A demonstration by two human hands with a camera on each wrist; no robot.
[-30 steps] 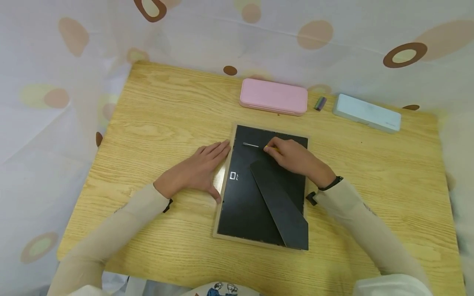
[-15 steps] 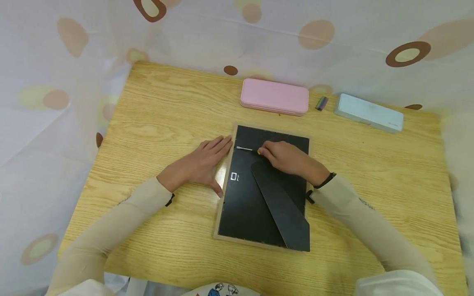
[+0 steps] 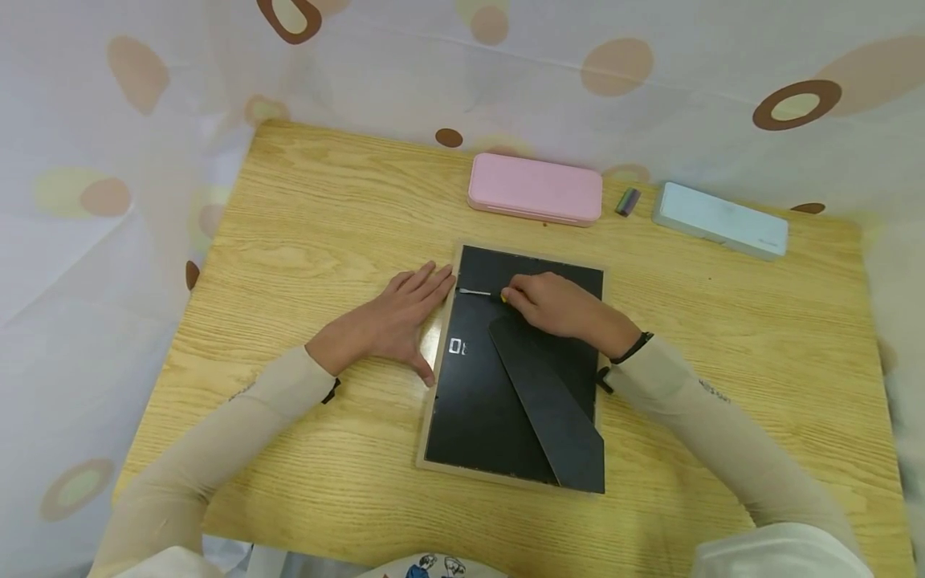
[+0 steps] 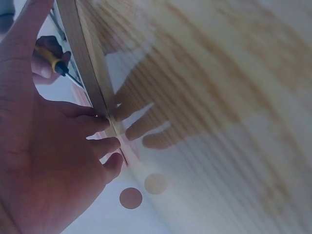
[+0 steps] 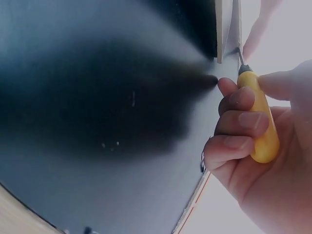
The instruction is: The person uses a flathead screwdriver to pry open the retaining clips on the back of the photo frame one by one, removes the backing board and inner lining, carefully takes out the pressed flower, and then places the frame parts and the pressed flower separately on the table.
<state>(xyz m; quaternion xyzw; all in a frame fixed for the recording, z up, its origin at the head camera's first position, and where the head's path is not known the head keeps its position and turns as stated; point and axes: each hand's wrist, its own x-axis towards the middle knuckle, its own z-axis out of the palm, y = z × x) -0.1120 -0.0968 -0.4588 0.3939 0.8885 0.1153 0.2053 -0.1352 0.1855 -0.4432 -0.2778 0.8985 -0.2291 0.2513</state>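
A picture frame (image 3: pixel 477 401) lies face down on the table, its black backing up and a black easel stand (image 3: pixel 545 401) slanting across it. My right hand (image 3: pixel 552 305) grips a screwdriver (image 5: pixel 261 122) by its yellow handle, fingers curled round it. The metal shaft points left, its tip at the inner left edge of the wooden rim near the top. Along the outer left side of the frame, my left hand (image 3: pixel 393 325) lies with fingers spread and straight, fingertips right at the rim and thumb lower down beside it.
Behind the frame, a pink case (image 3: pixel 535 189) stands at the table's back edge. To its right are a small dark striped block (image 3: pixel 627 201) and a pale blue case (image 3: pixel 720 220). A patterned curtain (image 3: pixel 361 72) hangs behind the wooden table (image 3: pixel 303 201).
My right hand has moved left and slightly nearer with the screwdriver, bringing its tip from over the backing to the frame's left edge. My left hand has shifted slightly up along the rim.
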